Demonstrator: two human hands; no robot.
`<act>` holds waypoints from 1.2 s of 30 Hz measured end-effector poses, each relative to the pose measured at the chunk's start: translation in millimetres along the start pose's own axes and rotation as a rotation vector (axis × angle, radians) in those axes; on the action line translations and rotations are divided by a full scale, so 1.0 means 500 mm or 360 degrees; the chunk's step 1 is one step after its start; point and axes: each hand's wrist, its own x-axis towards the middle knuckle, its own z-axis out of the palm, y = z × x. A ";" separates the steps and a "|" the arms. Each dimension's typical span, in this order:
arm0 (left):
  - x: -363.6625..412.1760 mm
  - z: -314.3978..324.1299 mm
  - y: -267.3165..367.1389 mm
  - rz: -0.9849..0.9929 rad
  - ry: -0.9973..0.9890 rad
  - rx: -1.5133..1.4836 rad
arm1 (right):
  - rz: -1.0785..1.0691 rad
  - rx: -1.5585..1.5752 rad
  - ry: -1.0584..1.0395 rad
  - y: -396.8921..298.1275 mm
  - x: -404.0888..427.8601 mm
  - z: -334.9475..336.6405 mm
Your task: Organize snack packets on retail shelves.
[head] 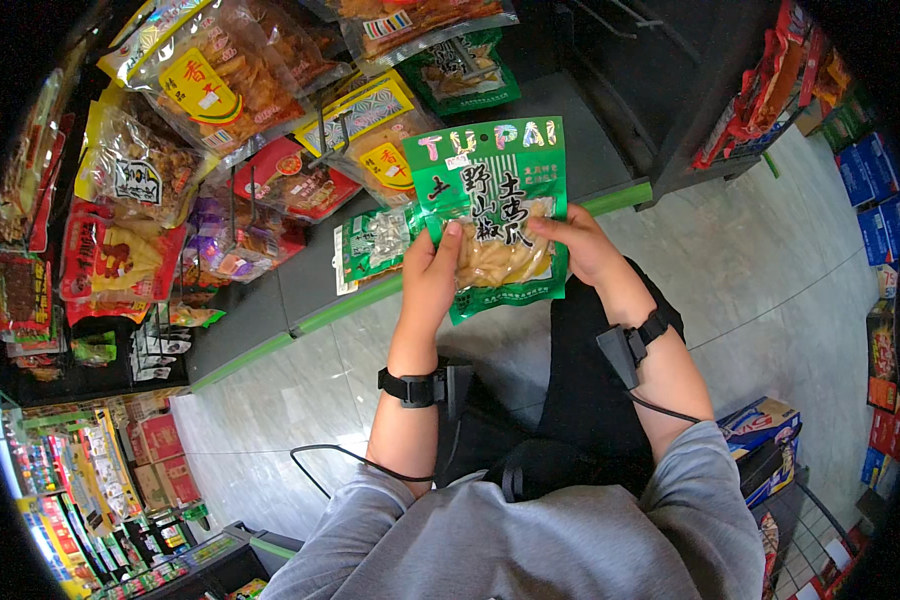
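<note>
A green snack packet [504, 266] with a clear window showing pale chicken feet is held upright in front of me. My left hand [431, 262] grips its left edge, thumb pressed on the front. On the opposite edge, my right hand [581, 244] pinches the packet with its thumb over the window. Just left of my left hand, a similar green packet [379, 244] lies on the dark bottom shelf [247, 330]. Behind the held packet's top, another green packet [461, 71] shows near a metal hook.
Clear bags of brown snacks [217, 90] and a red packet [300, 176] crowd the display hooks at upper left. Grey floor tiles [750, 247] extend below and to the right. Blue and yellow boxes [761, 435] stand at lower right beside a wire basket [810, 517].
</note>
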 end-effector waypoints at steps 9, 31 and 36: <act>0.000 -0.001 0.002 -0.0006 0.0056 0.0137 | -0.0054 -0.0046 -0.0002 0.003 0.001 -0.023; -0.009 -0.020 -0.012 0.0040 0.0229 0.0104 | -0.0044 -0.0332 -0.0064 0.042 0.006 0.022; -0.011 -0.030 -0.021 -0.0015 0.0249 0.0181 | -0.0018 -0.0348 -0.0086 0.047 0.009 0.028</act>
